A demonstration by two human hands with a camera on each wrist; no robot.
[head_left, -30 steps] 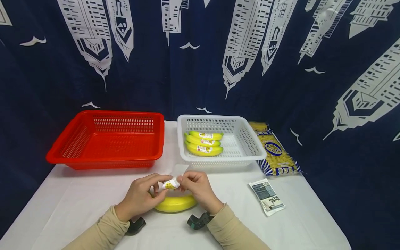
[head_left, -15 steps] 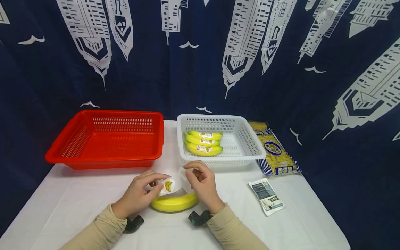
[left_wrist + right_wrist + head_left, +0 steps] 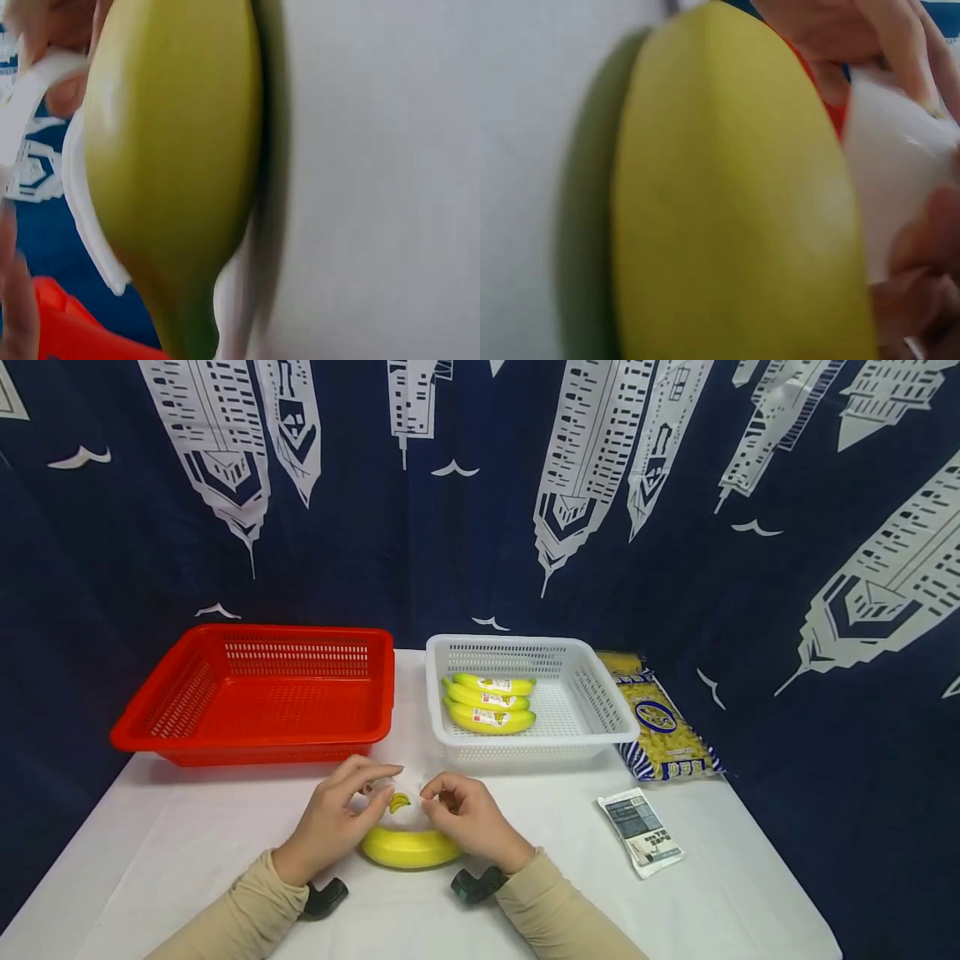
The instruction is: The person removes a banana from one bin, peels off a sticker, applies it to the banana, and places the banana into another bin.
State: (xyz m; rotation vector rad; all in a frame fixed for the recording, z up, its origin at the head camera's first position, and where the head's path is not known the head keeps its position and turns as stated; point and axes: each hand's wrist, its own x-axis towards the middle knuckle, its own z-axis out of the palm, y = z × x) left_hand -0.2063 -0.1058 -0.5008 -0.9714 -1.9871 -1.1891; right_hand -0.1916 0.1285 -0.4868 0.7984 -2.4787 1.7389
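Observation:
A white sticker label (image 3: 400, 802) printed with bananas is held up between the two hands. My left hand (image 3: 333, 818) pinches its left side between thumb and fingers. Opposite, my right hand (image 3: 476, 822) pinches the right side of the white sheet, fingers curled. The right wrist view shows this white paper (image 3: 892, 150) spanning both hands, partly blurred. Just below lies a yellow banana (image 3: 411, 850) on the table, with no label on its visible side. Close up in the left wrist view, the same banana (image 3: 180, 135) tapers to a greenish stem.
Behind the left hand stands a red basket (image 3: 300, 745). A white basket (image 3: 525, 742) holds three labelled bananas (image 3: 491, 700). To the right are a bag of pasta (image 3: 663, 727) and a small printed packet (image 3: 642, 833). A dark blue curtain (image 3: 465, 552) hangs behind the table.
My right hand rose with a pale sheet half a second ago, then came down and left toward the left hand. The label stays in the left hand; the banana lies in place.

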